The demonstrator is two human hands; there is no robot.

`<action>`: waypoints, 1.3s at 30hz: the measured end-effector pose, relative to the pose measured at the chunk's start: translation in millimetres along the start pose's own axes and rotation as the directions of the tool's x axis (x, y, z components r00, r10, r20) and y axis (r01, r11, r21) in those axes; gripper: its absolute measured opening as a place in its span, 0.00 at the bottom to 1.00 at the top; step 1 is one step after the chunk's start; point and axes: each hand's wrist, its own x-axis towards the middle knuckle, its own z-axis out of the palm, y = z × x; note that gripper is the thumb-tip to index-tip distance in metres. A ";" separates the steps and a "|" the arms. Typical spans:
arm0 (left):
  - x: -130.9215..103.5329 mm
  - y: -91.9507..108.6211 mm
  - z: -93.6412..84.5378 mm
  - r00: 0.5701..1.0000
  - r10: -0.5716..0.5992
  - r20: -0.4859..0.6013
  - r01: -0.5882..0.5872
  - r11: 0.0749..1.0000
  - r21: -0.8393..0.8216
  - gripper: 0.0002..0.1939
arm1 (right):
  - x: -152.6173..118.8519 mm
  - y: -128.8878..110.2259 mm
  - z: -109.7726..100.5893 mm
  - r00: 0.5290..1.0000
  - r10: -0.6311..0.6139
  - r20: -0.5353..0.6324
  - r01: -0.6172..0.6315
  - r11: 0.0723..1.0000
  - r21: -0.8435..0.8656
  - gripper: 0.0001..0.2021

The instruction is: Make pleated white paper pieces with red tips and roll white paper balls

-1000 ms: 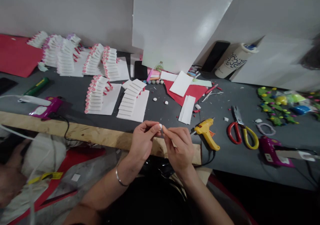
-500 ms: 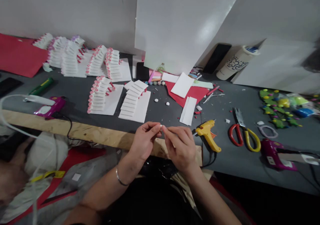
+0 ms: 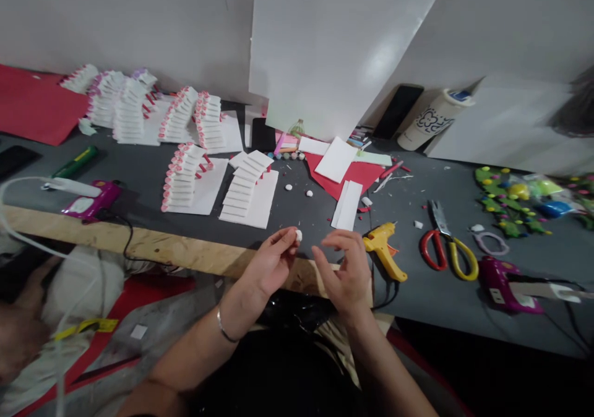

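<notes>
Between the thumb and fingertips of my left hand is a small white lump, held over the table's front edge. My right hand is just to the right of it, thumb and fingers apart, with nothing in it. Two more small white lumps, one on the left and one on the right, lie on the dark table beyond my hands. A white stepped-strip piece on a white card lies to their left. White strips lie beyond my right hand.
A yellow glue gun and pliers with red and yellow handles are on the right. Purple glue guns lie at far left and far right. Stepped pieces with pink ends stand left. A cup leans behind.
My right hand has moved away from the white lump to the right, and its fingers have opened. My left hand keeps hold of the lump, which now shows more.
</notes>
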 end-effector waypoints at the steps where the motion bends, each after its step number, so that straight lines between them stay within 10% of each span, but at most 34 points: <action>1: 0.1 -1.2 0.0 1.000 -0.006 0.010 0.006 1.000 -0.014 0.16 | 0.6 2.2 2.5 1.000 -0.002 0.021 0.002 1.000 0.000 0.08; 9: -5.9 -2.0 4.9 0.997 0.000 0.080 -0.004 0.998 0.061 0.18 | 2.9 7.9 19.5 0.999 0.011 0.052 -0.022 0.973 0.229 0.26; 16: -8.4 8.4 1.2 0.979 0.160 0.130 -0.197 0.914 0.355 0.18 | 16.1 8.9 3.6 0.972 -0.133 0.193 0.136 0.991 0.000 0.28; 26: -6.7 8.8 -3.2 0.975 -0.051 0.217 0.001 0.974 0.227 0.17 | 10.4 5.5 2.3 0.979 -0.086 0.184 0.052 0.982 0.184 0.33; 39: -6.1 7.5 -6.6 0.976 0.127 0.178 -0.187 0.906 0.380 0.16 | 10.1 4.5 5.5 0.969 -0.134 0.207 0.150 0.987 -0.064 0.29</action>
